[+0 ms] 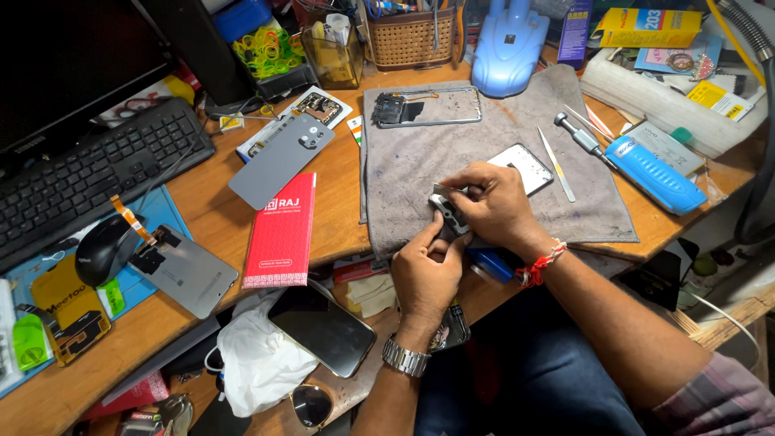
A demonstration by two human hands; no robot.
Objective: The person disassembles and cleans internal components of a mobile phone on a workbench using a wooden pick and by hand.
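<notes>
Both hands meet at the near edge of the grey cloth work mat (492, 173), which is spread over the wooden table (218, 218), likely so that small parts do not slide or scratch. The left hand (428, 270) pinches the small grey metal phone part (446, 211) from below, its grip closed on it, steadying it. The right hand (492, 202) comes over from above, fingers closed on the same part, apparently pressing or peeling at its top edge. The part is held just above the mat, close to the body for a good look. A stripped silver phone frame (428, 107) lies at the mat's far edge, and thin metal tweezers (557, 165) rest within reach, just right of the hands.
</notes>
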